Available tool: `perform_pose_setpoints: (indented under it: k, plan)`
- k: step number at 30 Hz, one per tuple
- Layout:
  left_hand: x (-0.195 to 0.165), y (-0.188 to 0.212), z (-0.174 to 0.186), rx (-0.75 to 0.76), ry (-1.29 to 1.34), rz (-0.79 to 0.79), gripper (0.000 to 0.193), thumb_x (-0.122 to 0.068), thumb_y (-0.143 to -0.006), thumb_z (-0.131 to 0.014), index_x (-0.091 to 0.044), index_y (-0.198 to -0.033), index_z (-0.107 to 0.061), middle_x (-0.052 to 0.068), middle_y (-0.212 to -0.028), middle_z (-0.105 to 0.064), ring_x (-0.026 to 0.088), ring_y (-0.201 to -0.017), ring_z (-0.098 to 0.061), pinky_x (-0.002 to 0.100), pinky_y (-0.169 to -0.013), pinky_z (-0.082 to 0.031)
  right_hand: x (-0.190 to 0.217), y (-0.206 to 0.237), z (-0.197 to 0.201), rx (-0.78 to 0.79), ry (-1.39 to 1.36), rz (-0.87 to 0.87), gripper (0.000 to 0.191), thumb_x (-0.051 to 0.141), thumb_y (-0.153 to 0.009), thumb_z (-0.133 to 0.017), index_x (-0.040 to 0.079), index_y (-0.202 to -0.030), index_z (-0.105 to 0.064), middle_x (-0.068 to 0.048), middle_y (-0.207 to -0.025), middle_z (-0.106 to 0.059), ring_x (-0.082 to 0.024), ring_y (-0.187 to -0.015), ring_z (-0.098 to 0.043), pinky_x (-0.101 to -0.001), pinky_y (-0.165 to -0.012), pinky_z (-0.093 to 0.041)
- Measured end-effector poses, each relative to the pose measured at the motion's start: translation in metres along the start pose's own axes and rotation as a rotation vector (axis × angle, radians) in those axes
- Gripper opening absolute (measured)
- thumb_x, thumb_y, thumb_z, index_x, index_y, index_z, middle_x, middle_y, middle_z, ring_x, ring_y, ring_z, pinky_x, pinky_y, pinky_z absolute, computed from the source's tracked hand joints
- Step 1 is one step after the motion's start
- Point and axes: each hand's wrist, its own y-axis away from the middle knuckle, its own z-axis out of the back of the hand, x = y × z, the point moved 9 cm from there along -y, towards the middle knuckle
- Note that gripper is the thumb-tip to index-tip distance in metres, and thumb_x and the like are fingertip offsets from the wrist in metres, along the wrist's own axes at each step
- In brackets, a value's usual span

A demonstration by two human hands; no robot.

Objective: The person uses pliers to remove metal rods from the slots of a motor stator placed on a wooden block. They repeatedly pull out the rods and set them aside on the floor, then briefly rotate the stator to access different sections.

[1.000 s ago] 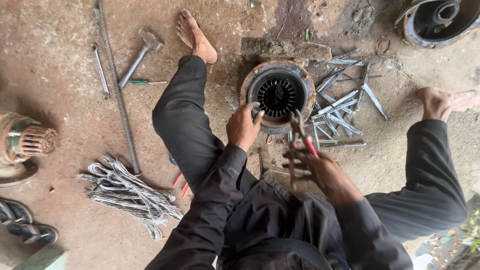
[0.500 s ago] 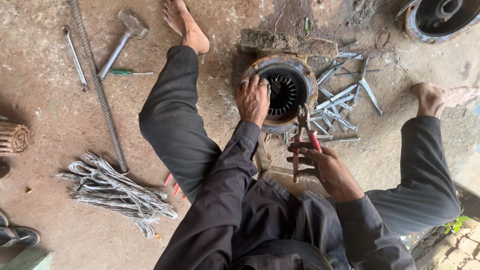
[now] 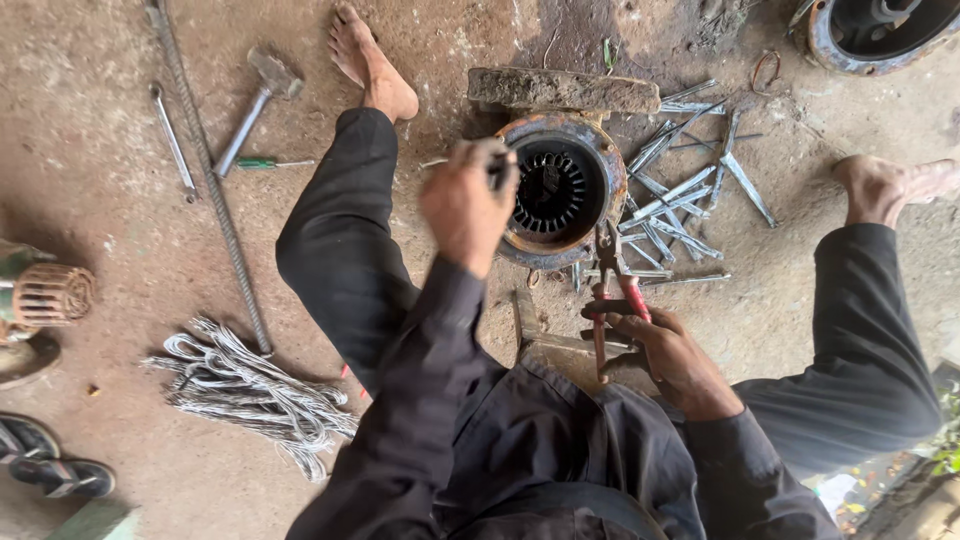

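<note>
Dirt floor, stator point(image 3: 560, 190) lies between your legs. Left hand point(image 3: 468, 205) is clenched at its rim, right hand point(image 3: 660, 345) grips red pliers point(image 3: 612, 285); keep the housing steady and bite one wire cleanly.

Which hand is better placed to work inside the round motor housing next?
Probably the left. The left hand is raised at the rim of the rusty motor housing, beside its slotted core. The right hand sits nearer the body, holding red-handled pliers short of the opening.
</note>
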Motion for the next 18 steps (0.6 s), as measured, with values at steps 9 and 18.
perform_pose_setpoints:
  k: [9, 18]
  plan:
    - [-0.103, -0.029, 0.14, 0.091, 0.576, -0.242, 0.028, -0.043, -0.103, -0.072, -0.016, -0.11, -0.076, -0.004, -0.09, -0.073, 0.005, -0.071, -0.064, 0.022, -0.058, -0.049, -0.032, 0.01, 0.038, -0.049, 0.016, -0.029, 0.04, 0.019, -0.1, -0.05, -0.003, -0.129, -0.067, -0.015, -0.132, -0.072, -0.027, -0.112, -0.068, -0.0415, -0.079, -0.061]
    - [-0.053, -0.013, 0.105, 0.18, 0.515, -0.056, 0.032, -0.038, -0.103, -0.071, -0.012, -0.12, -0.074, 0.001, -0.087, -0.071, 0.009, -0.069, -0.063, 0.022, -0.057, -0.051, -0.029, 0.021, 0.022, -0.069, -0.035, -0.067, 0.04, 0.014, -0.096, -0.052, 0.0, -0.133, -0.059, -0.015, -0.135, -0.07, -0.025, -0.122, -0.067, -0.0463, -0.082, -0.063]
